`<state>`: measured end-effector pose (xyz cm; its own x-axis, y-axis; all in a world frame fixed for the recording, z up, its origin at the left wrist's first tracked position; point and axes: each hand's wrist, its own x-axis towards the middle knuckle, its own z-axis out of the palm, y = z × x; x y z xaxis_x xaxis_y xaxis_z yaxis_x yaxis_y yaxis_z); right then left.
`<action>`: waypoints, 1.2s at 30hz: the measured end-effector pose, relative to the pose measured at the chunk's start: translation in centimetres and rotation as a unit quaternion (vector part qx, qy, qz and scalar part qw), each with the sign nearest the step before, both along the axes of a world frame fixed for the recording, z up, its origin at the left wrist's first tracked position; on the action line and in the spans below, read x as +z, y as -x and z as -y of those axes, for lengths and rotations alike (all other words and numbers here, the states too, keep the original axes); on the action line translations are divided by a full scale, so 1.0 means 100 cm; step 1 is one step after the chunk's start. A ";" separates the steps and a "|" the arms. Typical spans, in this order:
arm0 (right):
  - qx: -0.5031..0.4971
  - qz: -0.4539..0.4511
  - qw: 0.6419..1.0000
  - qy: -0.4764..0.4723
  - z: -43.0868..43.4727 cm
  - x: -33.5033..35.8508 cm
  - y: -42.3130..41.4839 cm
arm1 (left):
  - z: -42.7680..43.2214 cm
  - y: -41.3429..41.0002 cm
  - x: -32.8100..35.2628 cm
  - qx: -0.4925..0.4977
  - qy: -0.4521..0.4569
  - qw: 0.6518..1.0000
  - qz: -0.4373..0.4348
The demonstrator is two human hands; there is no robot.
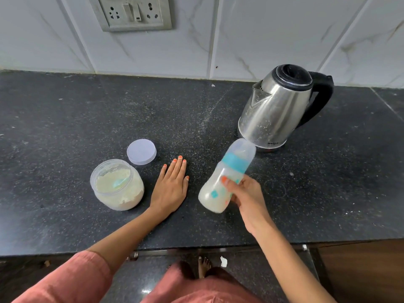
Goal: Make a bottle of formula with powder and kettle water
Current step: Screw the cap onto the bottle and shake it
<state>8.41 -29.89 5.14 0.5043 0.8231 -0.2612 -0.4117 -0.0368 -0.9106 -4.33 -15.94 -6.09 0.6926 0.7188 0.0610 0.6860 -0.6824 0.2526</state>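
Bottle: the baby bottle [225,178] is in the right hand, tilted, with its base toward the person and its capped end pointing at the foot of the kettle. It has a clear domed cap over a teal collar, and the body is full of milky, pale liquid. Its outline is slightly blurred.
Right hand: the right hand [244,193] grips the bottle's lower half. The fingers wrap round the far side and the thumb, with an orange nail, lies across the front.
Left hand: the left hand [172,184] lies palm down on the counter with its fingers straight and together. It holds nothing and sits between the jar and the bottle.
Powder jar: the clear plastic jar [117,184] stands open just left of the left hand. It is mostly full of cream-coloured powder, with a teal scoop [119,182] half buried in it.
Jar lid: the translucent round lid [141,151] lies flat on the counter just behind the jar.
Kettle: the steel kettle [277,106] has a black lid and handle. It stands at the right rear with its lid closed and its spout facing left.
Writing: a small dark brand mark sits low on the kettle's body – too small to read. The bottle carries blue and orange printed patches, with no legible words.
Counter: the countertop [65,127] is black speckled stone.
Wall: the wall [262,29] is pale marbled tile – with a switch-and-socket plate [131,12] at the upper left.
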 end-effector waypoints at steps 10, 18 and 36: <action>0.029 0.024 0.999 0.034 0.006 -0.007 0.010 | 0.000 0.000 -0.001 -0.002 0.001 1.000 0.001; -0.113 -0.070 0.991 -0.021 -0.008 -0.001 -0.001 | 0.001 0.000 0.000 0.000 -0.001 1.000 0.006; 0.000 0.019 1.000 -0.002 0.001 -0.003 -0.002 | 0.000 0.000 -0.001 0.000 -0.004 1.000 -0.001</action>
<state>8.60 -29.97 4.88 0.5146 0.8236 -0.2384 -0.3759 -0.0331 -0.9261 -4.30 -15.92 -6.21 0.6922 0.7188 0.0651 0.6870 -0.6838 0.2458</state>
